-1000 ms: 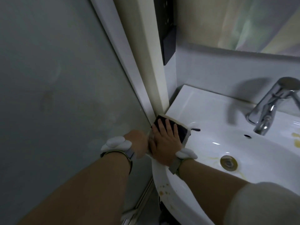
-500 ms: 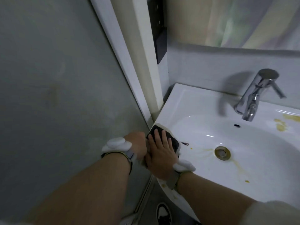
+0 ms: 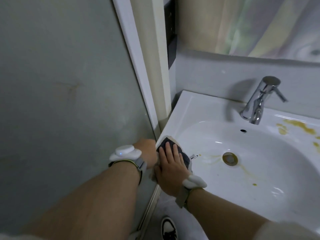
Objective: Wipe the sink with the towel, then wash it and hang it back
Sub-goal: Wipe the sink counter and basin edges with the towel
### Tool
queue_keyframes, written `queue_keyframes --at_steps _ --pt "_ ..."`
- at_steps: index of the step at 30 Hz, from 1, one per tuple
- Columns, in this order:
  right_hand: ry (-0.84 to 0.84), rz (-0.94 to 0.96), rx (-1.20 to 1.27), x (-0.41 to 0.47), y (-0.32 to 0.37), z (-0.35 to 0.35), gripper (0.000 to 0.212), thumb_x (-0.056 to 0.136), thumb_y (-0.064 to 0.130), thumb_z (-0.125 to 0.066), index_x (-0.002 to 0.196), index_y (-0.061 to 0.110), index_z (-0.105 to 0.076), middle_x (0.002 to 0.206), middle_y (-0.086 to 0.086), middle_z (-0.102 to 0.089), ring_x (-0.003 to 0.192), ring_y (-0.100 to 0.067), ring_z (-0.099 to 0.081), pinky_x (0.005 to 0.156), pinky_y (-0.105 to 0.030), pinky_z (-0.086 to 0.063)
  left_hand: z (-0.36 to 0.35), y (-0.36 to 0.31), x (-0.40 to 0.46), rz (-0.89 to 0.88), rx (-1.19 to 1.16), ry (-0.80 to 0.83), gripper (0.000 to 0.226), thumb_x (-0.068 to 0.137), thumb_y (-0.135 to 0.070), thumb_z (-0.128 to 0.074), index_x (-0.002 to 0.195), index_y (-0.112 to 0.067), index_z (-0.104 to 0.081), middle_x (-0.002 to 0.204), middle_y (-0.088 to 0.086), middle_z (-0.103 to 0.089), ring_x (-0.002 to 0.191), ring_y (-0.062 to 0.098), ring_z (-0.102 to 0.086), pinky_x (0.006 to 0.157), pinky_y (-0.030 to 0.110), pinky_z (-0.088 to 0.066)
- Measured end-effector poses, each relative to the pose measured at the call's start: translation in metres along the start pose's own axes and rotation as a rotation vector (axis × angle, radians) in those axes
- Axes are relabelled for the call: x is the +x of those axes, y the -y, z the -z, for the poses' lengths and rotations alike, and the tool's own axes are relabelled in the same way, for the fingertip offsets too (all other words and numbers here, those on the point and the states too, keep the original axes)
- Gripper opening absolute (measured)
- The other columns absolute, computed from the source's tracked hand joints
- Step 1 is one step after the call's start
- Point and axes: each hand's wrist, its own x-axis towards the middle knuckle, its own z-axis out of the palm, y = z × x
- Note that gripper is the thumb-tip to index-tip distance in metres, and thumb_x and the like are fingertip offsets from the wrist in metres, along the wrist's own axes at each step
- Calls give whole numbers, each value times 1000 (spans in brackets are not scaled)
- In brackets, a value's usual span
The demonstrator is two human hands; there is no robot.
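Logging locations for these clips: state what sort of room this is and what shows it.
Most likely a small bathroom. A white ceramic sink with a chrome faucet stands against the wall, a mirror hangs above it, and a glass partition stands beside it, perhaps a shower screen.

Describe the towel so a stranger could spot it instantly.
Start at the white sink and follow its rim to the front left corner. The towel lies there under the flat right hand. It is the only dark cloth, with a pale edge.
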Motion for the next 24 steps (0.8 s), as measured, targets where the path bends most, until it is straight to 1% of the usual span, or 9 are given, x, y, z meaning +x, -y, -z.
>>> queue_keyframes --at_steps 3,6,9,12,14,16,19,22,24 --pt "-28 -53 48 21 8 -7 59 81 44 -43 128 16 -65 140 -12 -56 128 -37 -53 98 -51 -49 -10 -1 -6 -6 13 12 27 98 -18 -49 117 -5 -61 122 14 -63 111 31 -61 77 28 -42" --pt "29 -111 69 33 9 -9 60 77 46 -43 124 17 -68 137 -11 -59 124 -35 -56 95 -52 -50 -21 0 -14 -20 71 35 28 99 -18 -46 119 -6 -61 124 13 -63 112 31 -60 80 29 -43" --pt "40 -85 38 26 8 -8 61 81 46 -44 130 15 -63 141 -13 -54 129 -36 -52 98 -52 -47 -26 5 -18 6 69 32 27 98 -22 -49 117 -10 -63 122 11 -64 110 30 -61 79 28 -43" --pt "33 -65 27 5 8 -5 61 84 45 -43 133 13 -60 145 -15 -51 132 -38 -49 100 -53 -47 -24 11 -19 34 42 23 32 93 -24 -55 123 -15 -60 124 9 -63 109 29 -62 86 31 -49" --pt "2 -52 41 -5 7 -2 60 86 44 -42 134 14 -60 145 -15 -50 133 -38 -48 101 -53 -47 -23 15 -16 32 34 21 34 93 -22 -54 127 -16 -57 125 9 -61 110 28 -61 88 32 -50" --pt "-17 -36 53 -8 4 -3 59 88 44 -41 136 14 -57 147 -14 -48 135 -38 -44 103 -53 -45 -23 19 -12 27 37 9 33 94 -23 -52 126 -16 -57 126 9 -61 111 29 -61 89 32 -49" --pt "-29 -56 49 8 5 -8 61 88 45 -41 139 14 -55 150 -14 -45 138 -38 -41 103 -54 -43 -26 23 -6 16 75 9 33 95 -27 -52 126 -16 -56 129 9 -58 115 30 -58 92 33 -47" --pt "-4 -113 65 27 8 -11 61 85 44 -43 135 14 -58 147 -13 -48 135 -38 -45 100 -54 -45 -31 24 -2 -14 152 17 32 97 -26 -49 126 -14 -56 132 10 -56 118 30 -56 92 32 -45" --pt "-7 -135 48 28 7 -13 60 84 45 -45 135 15 -59 147 -13 -49 134 -37 -46 100 -53 -46 -36 24 4 -68 188 -4 31 95 -24 -49 124 -12 -53 132 10 -51 120 31 -53 94 35 -44"
